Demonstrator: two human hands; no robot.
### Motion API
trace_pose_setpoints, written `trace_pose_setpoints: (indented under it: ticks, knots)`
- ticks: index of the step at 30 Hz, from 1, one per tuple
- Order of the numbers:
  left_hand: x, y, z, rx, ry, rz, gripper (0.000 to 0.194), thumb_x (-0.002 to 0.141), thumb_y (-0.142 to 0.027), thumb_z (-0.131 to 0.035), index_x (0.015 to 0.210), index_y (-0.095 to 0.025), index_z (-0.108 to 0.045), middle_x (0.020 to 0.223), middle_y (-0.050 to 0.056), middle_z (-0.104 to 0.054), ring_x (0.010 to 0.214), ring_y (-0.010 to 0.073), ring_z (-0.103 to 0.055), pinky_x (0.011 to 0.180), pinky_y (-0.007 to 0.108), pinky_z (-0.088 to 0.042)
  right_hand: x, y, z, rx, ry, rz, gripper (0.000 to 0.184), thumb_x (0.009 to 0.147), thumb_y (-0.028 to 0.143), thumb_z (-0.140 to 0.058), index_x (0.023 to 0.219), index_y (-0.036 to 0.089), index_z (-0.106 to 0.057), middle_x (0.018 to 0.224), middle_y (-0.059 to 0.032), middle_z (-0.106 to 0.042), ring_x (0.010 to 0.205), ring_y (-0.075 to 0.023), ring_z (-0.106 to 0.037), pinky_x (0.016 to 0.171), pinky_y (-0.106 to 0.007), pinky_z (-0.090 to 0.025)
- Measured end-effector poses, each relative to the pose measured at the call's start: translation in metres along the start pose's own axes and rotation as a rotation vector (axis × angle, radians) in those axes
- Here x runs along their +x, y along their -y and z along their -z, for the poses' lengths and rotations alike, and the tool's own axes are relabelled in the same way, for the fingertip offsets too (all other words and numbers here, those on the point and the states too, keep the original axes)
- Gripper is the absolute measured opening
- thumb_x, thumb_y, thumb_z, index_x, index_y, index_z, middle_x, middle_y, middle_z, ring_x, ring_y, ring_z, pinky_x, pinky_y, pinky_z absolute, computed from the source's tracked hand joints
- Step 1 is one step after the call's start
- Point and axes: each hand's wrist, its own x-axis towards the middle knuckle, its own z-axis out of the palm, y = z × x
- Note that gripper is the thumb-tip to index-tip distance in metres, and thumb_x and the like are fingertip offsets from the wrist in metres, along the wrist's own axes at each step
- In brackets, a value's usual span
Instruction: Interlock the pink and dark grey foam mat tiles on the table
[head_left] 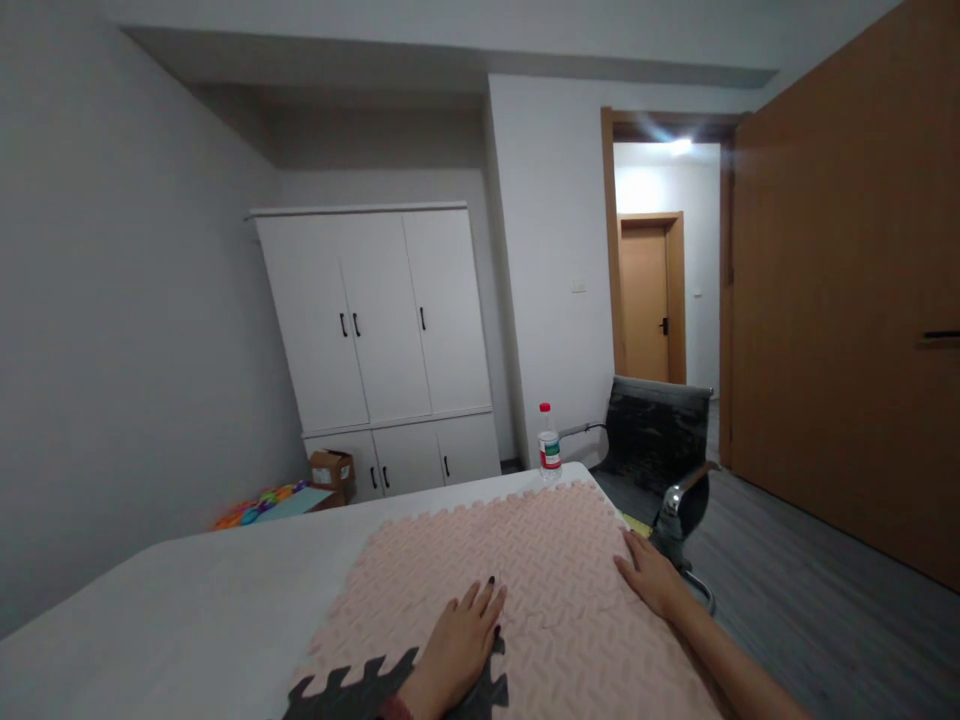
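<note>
in the head view, the pink foam mat (517,540), made of interlocking tiles, is the thing being handled, and it lies flat on the white table (187,600); the step in hand seems to be pressing or steadying its surface with both palms down; the next move, as a judgement, calls for keeping the joints level while either hand shifts.

the left hand (465,635) lies palm down near the mat's middle, fingers straight and slightly parted, with the fingertips on the pink; below it, at the mat's near left, a black foam tile (360,695) shows its toothed edge, partly covered by that hand; the right hand (652,575) rests at the mat's right edge, fingers extended and loosely spread, thumb apart; neither hand appears to grip or pinch anything, though the undersides are hidden.

a red-capped plastic bottle (549,455) stands just beyond the mat's far edge; a black office chair (656,425) is to the mat's right.
</note>
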Motion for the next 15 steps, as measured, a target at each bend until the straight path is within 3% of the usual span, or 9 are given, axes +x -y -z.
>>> trace_pose_setpoints:
  ticks: [5, 8, 11, 15]
  knots:
    - [-0.007, -0.005, 0.0, 0.024, -0.05, 0.027, 0.05, 0.087, -0.03, -0.027, 0.136, -0.036, -0.023, 0.145, 0.002, -0.033, 0.131, 0.0248, -0.03, 0.101, 0.052, -0.033, -0.008, 0.014, 0.01, -0.144, -0.002, -0.053, 0.06, 0.086, 0.046, -0.028, 0.134, 0.013, -0.038, 0.138, -0.0153, -0.041, 0.126, -0.0259, -0.039, 0.099, -0.045, -0.03]
    - [-0.013, -0.024, 0.005, 0.075, -0.081, 0.148, 0.049, 0.086, -0.025, -0.029, 0.134, -0.025, -0.033, 0.14, 0.012, -0.038, 0.126, 0.0282, -0.037, 0.1, 0.055, -0.029, -0.028, 0.041, 0.028, -0.198, -0.02, -0.005, 0.051, 0.088, 0.039, -0.027, 0.128, 0.012, -0.045, 0.134, -0.0189, -0.044, 0.125, -0.0286, -0.038, 0.099, -0.052, -0.025]
    - [-0.027, -0.048, 0.012, 0.075, -0.085, 0.21, 0.05, 0.082, -0.013, -0.027, 0.13, -0.01, -0.04, 0.139, 0.021, -0.037, 0.123, 0.0303, -0.041, 0.1, 0.055, -0.028, -0.061, 0.073, 0.046, -0.179, 0.005, 0.089, 0.046, 0.088, 0.035, -0.031, 0.125, 0.014, -0.047, 0.136, -0.0161, -0.042, 0.13, -0.0262, -0.031, 0.104, -0.052, -0.017]
    - [-0.082, -0.066, 0.028, 0.016, -0.08, 0.155, 0.041, 0.082, -0.022, -0.034, 0.119, -0.018, -0.053, 0.138, 0.014, -0.041, 0.121, 0.028, -0.043, 0.102, 0.052, -0.028, -0.132, 0.089, 0.069, -0.013, 0.057, 0.233, 0.049, 0.086, 0.04, -0.034, 0.129, 0.019, -0.046, 0.14, -0.0104, -0.039, 0.13, -0.0205, -0.032, 0.107, -0.041, -0.022]
